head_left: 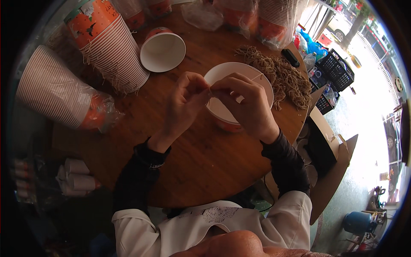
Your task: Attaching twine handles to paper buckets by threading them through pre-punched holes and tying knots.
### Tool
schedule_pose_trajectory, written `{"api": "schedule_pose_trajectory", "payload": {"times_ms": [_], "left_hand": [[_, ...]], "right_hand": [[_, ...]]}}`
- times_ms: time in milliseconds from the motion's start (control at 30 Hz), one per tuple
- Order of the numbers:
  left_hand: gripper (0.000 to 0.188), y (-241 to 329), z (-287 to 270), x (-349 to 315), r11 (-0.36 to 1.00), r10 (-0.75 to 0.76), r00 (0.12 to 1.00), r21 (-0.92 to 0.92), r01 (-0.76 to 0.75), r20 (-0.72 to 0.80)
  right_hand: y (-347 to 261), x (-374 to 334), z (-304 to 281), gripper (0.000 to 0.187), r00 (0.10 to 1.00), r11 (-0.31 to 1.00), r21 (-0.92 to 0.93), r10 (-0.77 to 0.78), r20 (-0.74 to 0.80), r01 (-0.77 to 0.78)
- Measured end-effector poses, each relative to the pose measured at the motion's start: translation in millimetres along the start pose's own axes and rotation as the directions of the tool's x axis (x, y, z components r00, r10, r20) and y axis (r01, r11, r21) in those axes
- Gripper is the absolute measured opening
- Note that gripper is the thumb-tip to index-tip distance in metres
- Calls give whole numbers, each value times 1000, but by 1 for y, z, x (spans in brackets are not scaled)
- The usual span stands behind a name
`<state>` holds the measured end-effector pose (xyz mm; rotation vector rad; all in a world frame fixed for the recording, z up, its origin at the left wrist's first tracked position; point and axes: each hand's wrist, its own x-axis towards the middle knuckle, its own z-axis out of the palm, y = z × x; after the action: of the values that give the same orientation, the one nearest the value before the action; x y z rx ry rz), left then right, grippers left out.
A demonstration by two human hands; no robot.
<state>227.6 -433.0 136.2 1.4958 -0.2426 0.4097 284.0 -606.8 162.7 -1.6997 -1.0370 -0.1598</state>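
Observation:
My left hand [187, 107] and my right hand [247, 99] meet fingertip to fingertip in front of my chest, both closed in a pinch. What lies between the fingertips is too small to make out; it may be a thin strand. Under my right hand a white-lined paper bucket [220, 112] stands on the round wooden table, orange on its outside. A thin cord [257, 77] shows at its far inner wall. Beyond it, to the right, lies a tangled heap of brown twine [282, 77].
Tall stacks of nested paper buckets [112, 47] stand at the left, one stack wrapped in plastic [64, 92]. A single bucket [163, 52] lies tipped behind. More wrapped stacks [276, 21] line the far edge. An open cardboard box [327, 128] and black crates [336, 68] are at the right.

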Motion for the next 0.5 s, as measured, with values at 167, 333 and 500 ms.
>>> {"api": "schedule_pose_trajectory", "payload": {"times_ms": [167, 333, 500], "left_hand": [[20, 2, 1, 1, 1000, -27, 999, 6, 28, -21], [22, -1, 5, 0, 998, -15, 999, 65, 17, -32], [22, -2, 4, 0, 1000, -16, 999, 4, 16, -31]], "right_hand": [[-7, -1, -1, 11, 999, 979, -198, -38, 10, 39], [5, -1, 0, 10, 990, 988, 64, 141, -28, -139], [4, 2, -9, 15, 967, 912, 332, 255, 3, -242]]}}
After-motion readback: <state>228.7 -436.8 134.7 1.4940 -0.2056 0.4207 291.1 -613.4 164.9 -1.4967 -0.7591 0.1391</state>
